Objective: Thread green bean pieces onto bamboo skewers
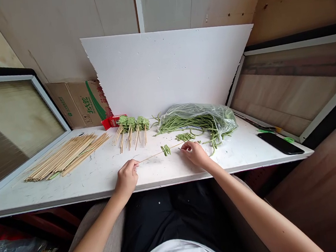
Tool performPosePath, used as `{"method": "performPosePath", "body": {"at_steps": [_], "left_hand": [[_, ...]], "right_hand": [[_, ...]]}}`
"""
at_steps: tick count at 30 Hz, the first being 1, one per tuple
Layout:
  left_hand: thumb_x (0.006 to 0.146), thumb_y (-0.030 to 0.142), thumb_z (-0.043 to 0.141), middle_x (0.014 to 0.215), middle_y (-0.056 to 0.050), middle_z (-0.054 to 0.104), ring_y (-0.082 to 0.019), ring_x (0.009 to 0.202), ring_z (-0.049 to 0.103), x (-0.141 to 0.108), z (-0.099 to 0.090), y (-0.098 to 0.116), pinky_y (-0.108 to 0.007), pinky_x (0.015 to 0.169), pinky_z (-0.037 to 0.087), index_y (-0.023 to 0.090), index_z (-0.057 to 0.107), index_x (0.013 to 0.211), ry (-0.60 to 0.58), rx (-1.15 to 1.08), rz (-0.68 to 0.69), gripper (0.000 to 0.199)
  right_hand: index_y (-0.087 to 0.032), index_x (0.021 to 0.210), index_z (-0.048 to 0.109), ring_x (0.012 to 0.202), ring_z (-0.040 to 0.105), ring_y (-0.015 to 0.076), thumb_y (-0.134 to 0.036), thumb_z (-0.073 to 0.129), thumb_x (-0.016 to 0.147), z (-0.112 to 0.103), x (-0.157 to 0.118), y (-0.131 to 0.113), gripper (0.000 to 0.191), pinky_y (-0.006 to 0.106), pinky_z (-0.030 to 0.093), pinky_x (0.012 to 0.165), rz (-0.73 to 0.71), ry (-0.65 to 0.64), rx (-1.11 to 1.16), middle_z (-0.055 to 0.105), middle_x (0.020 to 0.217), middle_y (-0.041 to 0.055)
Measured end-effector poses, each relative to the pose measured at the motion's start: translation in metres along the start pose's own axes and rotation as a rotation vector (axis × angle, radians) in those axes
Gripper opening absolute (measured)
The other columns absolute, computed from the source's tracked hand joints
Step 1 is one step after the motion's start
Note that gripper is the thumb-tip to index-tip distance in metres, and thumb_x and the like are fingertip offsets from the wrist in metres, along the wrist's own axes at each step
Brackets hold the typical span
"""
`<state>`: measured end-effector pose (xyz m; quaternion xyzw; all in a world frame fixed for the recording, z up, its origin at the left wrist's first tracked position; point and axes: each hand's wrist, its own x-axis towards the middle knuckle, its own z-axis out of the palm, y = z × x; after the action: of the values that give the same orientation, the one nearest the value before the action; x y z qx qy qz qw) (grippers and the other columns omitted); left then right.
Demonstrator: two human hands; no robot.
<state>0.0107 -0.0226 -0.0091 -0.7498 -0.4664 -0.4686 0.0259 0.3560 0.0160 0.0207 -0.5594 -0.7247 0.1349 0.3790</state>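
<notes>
My left hand [127, 176] pinches the near end of a thin bamboo skewer [150, 157], which slants up to the right above the table. Several short green bean pieces [166, 150] are threaded side by side midway along it. At the skewer's far end, my right hand [194, 153] is closed, with what looks like a small bean piece at its fingertips. Just beyond that hand lies a pile of cut bean pieces [185, 137]. Long green beans [186, 123] spill from a clear plastic bag [226, 116] behind the pile.
Bare bamboo skewers [68, 153] lie heaped at the left. Filled bean skewers [131, 124] stand in bunches near a red packet [111, 122] and a cardboard box [77, 104]. A black phone [280, 143] lies at the right. A white board [167, 69] leans behind.
</notes>
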Motion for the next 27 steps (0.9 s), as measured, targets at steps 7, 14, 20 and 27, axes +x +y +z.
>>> {"method": "performPosePath", "body": {"at_steps": [7,14,20,27], "left_hand": [[0.082,-0.003,0.042,0.087,-0.003,0.072,-0.018,0.079,0.072,0.001,0.000,0.001,-0.027,0.075,0.057,0.022,0.063,0.091,-0.010,-0.007,-0.014,0.033],[0.081,-0.003,0.043,0.086,-0.003,0.073,-0.018,0.079,0.071,0.001,0.000,0.001,-0.027,0.076,0.057,0.022,0.062,0.090,-0.020,-0.004,-0.022,0.032],[0.083,-0.002,0.043,0.087,-0.003,0.073,-0.019,0.079,0.071,0.001,0.000,0.001,-0.027,0.076,0.056,0.021,0.062,0.090,-0.027,0.007,-0.031,0.031],[0.085,0.000,0.043,0.088,-0.003,0.073,-0.018,0.081,0.071,0.001,-0.001,0.002,-0.027,0.077,0.056,0.022,0.061,0.089,-0.032,0.005,-0.030,0.029]], "right_hand": [[-0.021,0.100,0.076,0.092,0.068,0.0253,-0.061,0.079,0.075,-0.005,0.004,0.002,0.047,0.035,0.049,0.080,0.248,0.048,0.644,0.078,0.099,0.0094],[-0.022,0.102,0.073,0.093,0.062,0.0182,-0.059,0.085,0.072,-0.008,0.000,-0.006,0.049,0.025,0.045,0.070,0.345,-0.047,0.975,0.072,0.108,0.0065],[-0.022,0.097,0.073,0.081,0.054,0.0132,-0.055,0.090,0.068,-0.010,-0.001,-0.009,0.047,0.022,0.042,0.065,0.348,-0.042,1.034,0.066,0.094,0.0018],[-0.022,0.086,0.069,0.079,0.054,0.0139,-0.062,0.087,0.068,-0.011,-0.001,-0.012,0.048,0.024,0.041,0.064,0.331,-0.048,0.980,0.065,0.091,0.0013]]}}
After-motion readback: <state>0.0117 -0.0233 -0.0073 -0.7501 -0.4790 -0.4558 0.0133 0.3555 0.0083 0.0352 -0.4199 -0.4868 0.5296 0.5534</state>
